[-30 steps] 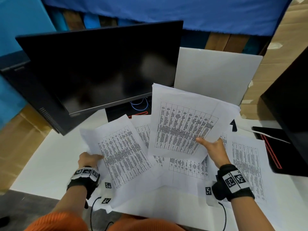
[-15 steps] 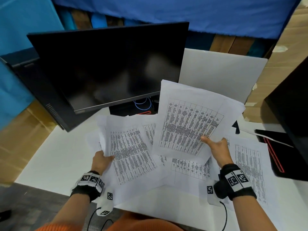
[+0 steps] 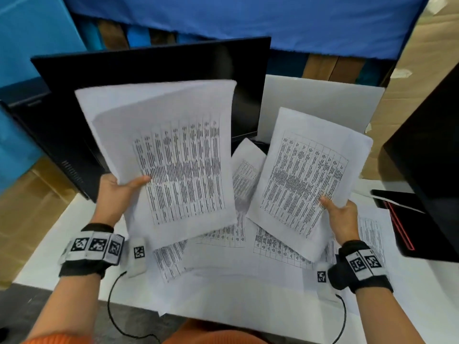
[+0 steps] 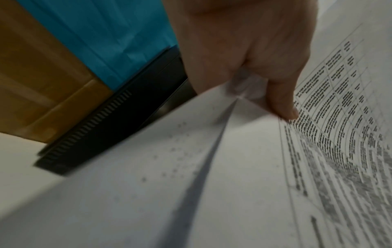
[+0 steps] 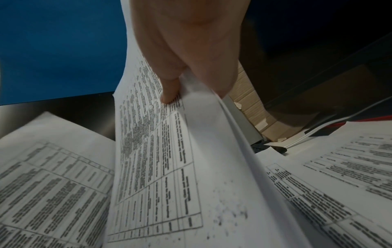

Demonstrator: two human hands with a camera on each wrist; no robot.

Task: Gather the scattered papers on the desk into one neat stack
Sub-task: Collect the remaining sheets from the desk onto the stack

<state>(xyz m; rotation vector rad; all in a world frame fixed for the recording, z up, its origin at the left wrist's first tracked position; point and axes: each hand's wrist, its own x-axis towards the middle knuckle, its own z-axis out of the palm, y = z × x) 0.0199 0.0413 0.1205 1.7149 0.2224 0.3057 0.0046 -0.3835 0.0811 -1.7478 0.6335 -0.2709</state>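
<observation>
White sheets printed with tables lie scattered on the white desk (image 3: 47,247). My left hand (image 3: 116,192) pinches the left edge of a lifted sheaf of papers (image 3: 173,155), thumb on top, held up in front of the monitor. In the left wrist view the thumb (image 4: 282,100) presses on those papers (image 4: 212,184). My right hand (image 3: 340,214) pinches a second lifted bundle of papers (image 3: 305,175) at its lower right edge; the right wrist view shows the thumb (image 5: 169,90) on that bundle (image 5: 169,167). Several loose sheets (image 3: 248,247) remain flat on the desk beneath both.
A black monitor (image 3: 139,70) stands at the back left, and a white board (image 3: 320,100) leans behind the papers. A dark case with red trim (image 3: 407,224) lies at the right, below a tall black unit (image 3: 432,145). Wrist cables hang over the desk's front edge.
My left hand has lifted its papers off the desk and raised them upright in front of the monitor. The right hand's bundle has shifted a little to the right.
</observation>
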